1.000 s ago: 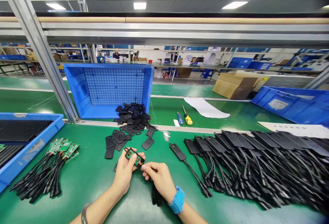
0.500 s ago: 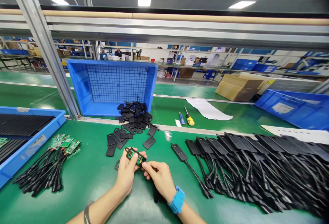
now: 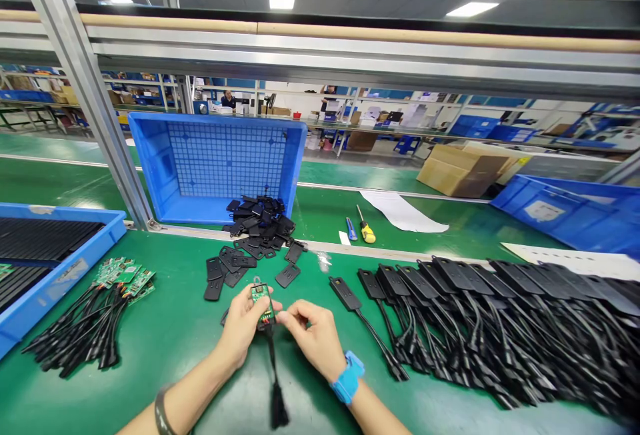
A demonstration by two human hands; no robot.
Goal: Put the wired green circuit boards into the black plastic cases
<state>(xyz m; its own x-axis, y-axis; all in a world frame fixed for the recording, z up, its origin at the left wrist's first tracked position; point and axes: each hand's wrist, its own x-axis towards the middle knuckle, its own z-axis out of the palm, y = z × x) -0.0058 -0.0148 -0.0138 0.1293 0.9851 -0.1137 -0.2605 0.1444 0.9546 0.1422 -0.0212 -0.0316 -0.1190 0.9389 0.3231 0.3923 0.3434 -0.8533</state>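
Note:
My left hand (image 3: 245, 318) grips a green circuit board (image 3: 261, 300) seated in a black plastic case, its thumb across the lower part. From the board's lower end a black cable (image 3: 274, 372) hangs toward me, its end blurred. Close by on the right, my right hand (image 3: 311, 332) is closed in a pinch, fingertips at the case's right edge; what lies between them is hidden. Beyond my hands lie loose black case covers (image 3: 235, 264), heaped up toward a blue bin (image 3: 145, 175). One closed black unit with a cable (image 3: 345, 294) lies to the right.
Bundled circuit boards with cables (image 3: 110, 308) lie left, beside a blue tray (image 3: 107, 225). Many black cabled units (image 3: 465, 282) fill the right side. A yellow screwdriver (image 3: 367, 232), a blue cutter (image 3: 351, 229) and paper (image 3: 403, 212) lie behind. A metal post (image 3: 100, 122) rises at left.
The circuit board in my left hand has turned more upright, and its cable now hangs in view below. My right hand has shifted slightly right, away from the board's lower end.

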